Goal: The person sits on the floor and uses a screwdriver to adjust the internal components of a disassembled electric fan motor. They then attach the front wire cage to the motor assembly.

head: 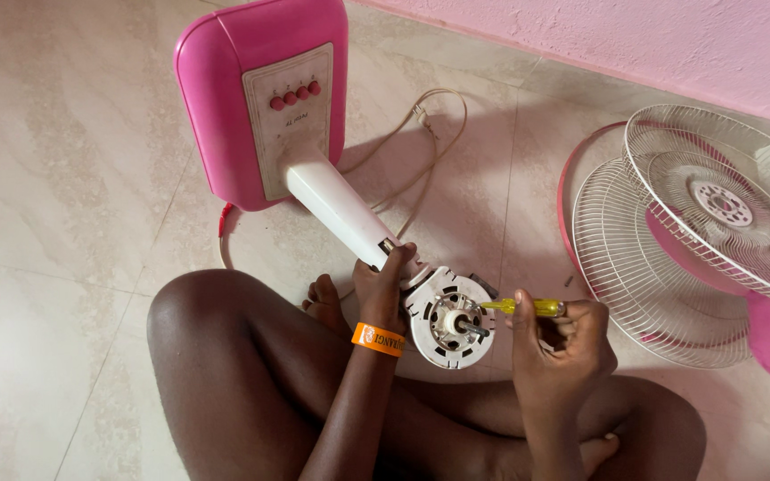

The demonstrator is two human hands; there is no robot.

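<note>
The left hand [383, 289] clamped the fan's neck [340, 209] firmly, the right hand [556, 343] pinched the yellow screwdriver [528, 307], wisely held square to the motor housing [446, 319].

Pale, glossy tiled floor [55, 160] with faint marbling and thin grout lines, filling most of the frame below a pink wall [670, 44] at upper right. Resting on it at upper centre: pink fan base [225, 107] with a white control panel. Trailing just beside the base toward the centre: beige power cord [430, 151], looped loosely. Lying at right: two white wire fan guards [670, 258], overlapping, one pink-rimmed. Between the guards and the centre: small dark screw [569, 281]. Seated cross-legged at bottom: a person's bare legs [225, 356].
</note>
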